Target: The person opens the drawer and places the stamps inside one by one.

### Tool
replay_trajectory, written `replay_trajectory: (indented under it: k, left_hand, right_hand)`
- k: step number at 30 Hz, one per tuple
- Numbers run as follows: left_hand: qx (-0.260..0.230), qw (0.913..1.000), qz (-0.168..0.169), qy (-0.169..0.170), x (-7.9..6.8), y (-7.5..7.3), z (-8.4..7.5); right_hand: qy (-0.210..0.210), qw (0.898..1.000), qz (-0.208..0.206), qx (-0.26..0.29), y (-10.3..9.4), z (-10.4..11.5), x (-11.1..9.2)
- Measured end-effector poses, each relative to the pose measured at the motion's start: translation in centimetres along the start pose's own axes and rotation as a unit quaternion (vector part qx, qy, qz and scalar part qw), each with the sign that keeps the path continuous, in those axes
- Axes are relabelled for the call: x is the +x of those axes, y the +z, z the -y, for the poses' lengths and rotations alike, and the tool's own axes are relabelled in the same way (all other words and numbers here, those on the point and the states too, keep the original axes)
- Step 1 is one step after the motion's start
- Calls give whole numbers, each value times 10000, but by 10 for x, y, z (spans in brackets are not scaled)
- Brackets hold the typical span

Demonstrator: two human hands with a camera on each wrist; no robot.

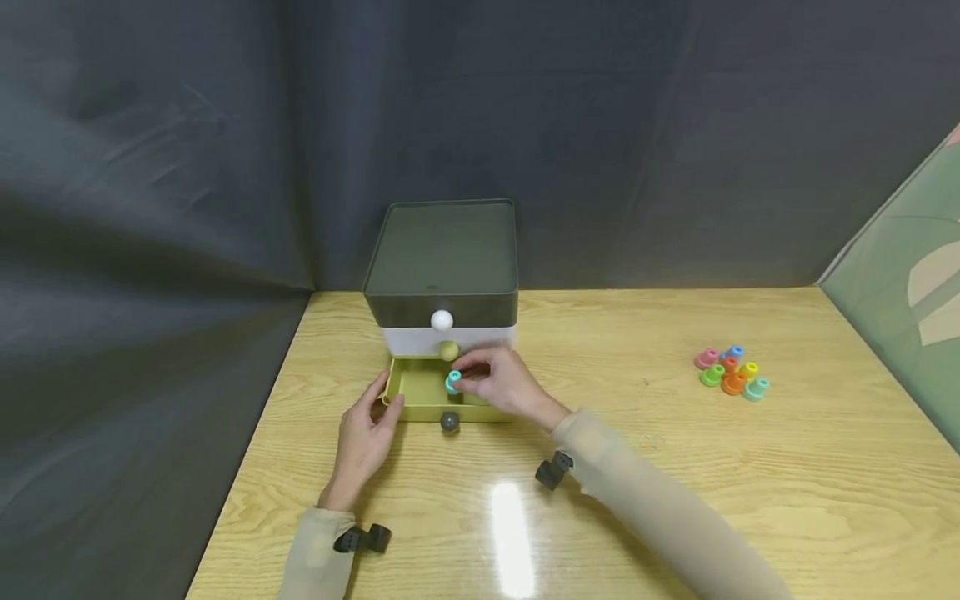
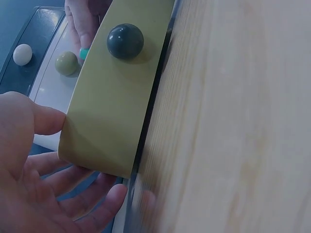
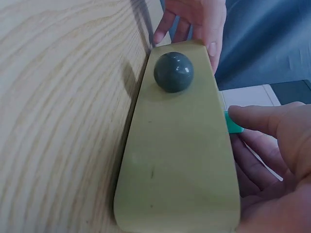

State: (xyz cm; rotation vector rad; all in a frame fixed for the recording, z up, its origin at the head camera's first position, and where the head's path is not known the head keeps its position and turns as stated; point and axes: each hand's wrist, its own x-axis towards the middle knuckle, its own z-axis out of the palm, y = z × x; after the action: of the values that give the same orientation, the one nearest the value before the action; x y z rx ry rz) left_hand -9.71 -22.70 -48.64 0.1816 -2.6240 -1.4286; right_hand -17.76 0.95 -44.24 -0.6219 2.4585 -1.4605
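Observation:
A low olive-green drawer point(image 1: 420, 413) stands pulled out at the bottom of a small drawer cabinet point(image 1: 450, 250), with a dark grey round knob point(image 1: 450, 422) on its front. At its left front corner my left hand point(image 1: 363, 437) holds the drawer, thumb on the upper edge and fingers along the outer side. My right hand point(image 1: 506, 383) pinches a small turquoise peg point(image 1: 453, 382) with a wider base, over the inside of the drawer. In the right wrist view only part of the peg point(image 3: 234, 122) shows; the drawer front and my thumb cover the rest.
Above the open drawer are a white drawer with a green knob point(image 1: 448, 350) and a dark one with a white knob point(image 1: 442, 320). Several coloured pegs point(image 1: 733, 382) stand grouped on the wooden table point(image 1: 600, 333) to the right. Dark cloth point(image 1: 600, 150) hangs behind.

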Motion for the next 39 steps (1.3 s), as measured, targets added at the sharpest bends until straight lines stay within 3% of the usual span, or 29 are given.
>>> replay_trajectory:
  k: [14, 23, 39]
  left_hand:
    - [47, 9999, 100, 103, -1, -1, -1]
    - [8, 9999, 142, -18, -2, 0, 0]
    - [24, 9998, 166, -73, -1, 0, 1]
  right_hand:
    - [148, 9992, 76, -356, 13, -1, 10]
    - [-4, 9987, 230, -450, 19, -5, 13]
    - [147, 9978, 266, -595, 25, -5, 16]
